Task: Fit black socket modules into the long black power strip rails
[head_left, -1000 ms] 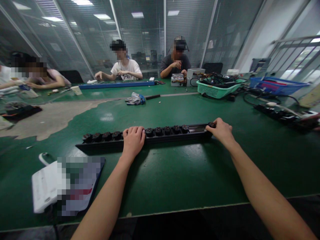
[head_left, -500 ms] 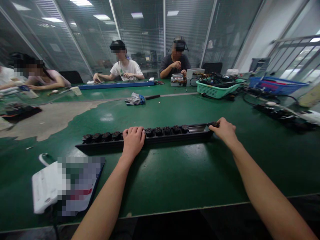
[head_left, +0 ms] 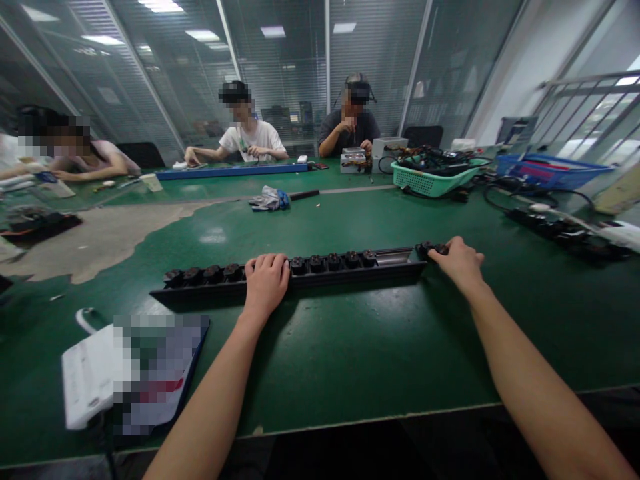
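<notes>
A long black power strip housing (head_left: pixel 345 279) lies across the green table in front of me, with a row of round black socket modules (head_left: pixel 316 264) along its channel. Near its right end a stretch of the channel shows a bare grey inside. My left hand (head_left: pixel 268 277) is closed over the middle of the housing, fingers on its far edge and covering part of the row. At the right end, black socket pieces (head_left: pixel 425 249) stick out past the housing. My right hand (head_left: pixel 461 263) pinches the outer one between thumb and fingers.
White and grey packages (head_left: pixel 90 377) lie at the near left. Farther off are a grey-blue glove (head_left: pixel 270 199), a green basket (head_left: pixel 430 180) of cables, a blue basket (head_left: pixel 555 170) and a cable pile (head_left: pixel 565 233). Several people sit across the table, one at a blue strip (head_left: pixel 230 171).
My right hand has moved a little to the right, away from the housing's end, and more of the black socket pieces shows there. My left hand stays on the housing.
</notes>
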`<act>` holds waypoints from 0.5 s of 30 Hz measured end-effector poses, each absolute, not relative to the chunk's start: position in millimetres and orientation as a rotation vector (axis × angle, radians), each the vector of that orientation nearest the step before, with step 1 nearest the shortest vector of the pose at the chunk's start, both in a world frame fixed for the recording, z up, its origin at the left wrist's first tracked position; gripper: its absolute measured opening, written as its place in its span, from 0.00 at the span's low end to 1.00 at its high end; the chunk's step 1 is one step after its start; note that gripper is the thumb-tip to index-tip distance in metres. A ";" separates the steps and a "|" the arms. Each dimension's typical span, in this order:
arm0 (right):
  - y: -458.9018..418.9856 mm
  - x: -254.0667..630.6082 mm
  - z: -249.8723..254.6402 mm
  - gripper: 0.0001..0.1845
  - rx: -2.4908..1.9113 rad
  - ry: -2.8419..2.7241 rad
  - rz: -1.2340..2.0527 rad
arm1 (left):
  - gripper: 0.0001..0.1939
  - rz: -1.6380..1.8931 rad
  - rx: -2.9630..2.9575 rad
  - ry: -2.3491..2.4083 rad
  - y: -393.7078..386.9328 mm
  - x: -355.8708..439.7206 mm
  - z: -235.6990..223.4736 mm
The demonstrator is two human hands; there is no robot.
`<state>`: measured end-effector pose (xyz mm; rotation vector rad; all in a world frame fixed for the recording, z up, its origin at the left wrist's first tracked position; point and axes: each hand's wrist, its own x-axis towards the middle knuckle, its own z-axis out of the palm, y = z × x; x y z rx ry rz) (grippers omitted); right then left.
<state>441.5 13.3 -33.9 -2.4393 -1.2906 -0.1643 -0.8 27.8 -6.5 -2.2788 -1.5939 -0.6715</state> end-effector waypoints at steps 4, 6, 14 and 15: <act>19.1 441.5 -42.8 0.22 -2.377 -1.371 -0.107 | 0.16 -0.674 -2.278 -1.591 27.7 -0.4 -6.4; 23.2 440.5 -48.2 0.21 -2.319 -1.438 -0.074 | 0.16 -0.670 -2.276 -1.595 27.7 -0.3 -6.1; 33.6 435.4 -59.7 0.22 -2.161 -1.431 -0.107 | 0.16 -0.676 -2.281 -1.605 28.1 -0.5 -6.5; 33.7 434.7 -58.8 0.24 -2.146 -1.394 -0.083 | 0.16 -0.678 -2.279 -1.604 28.2 -0.6 -6.6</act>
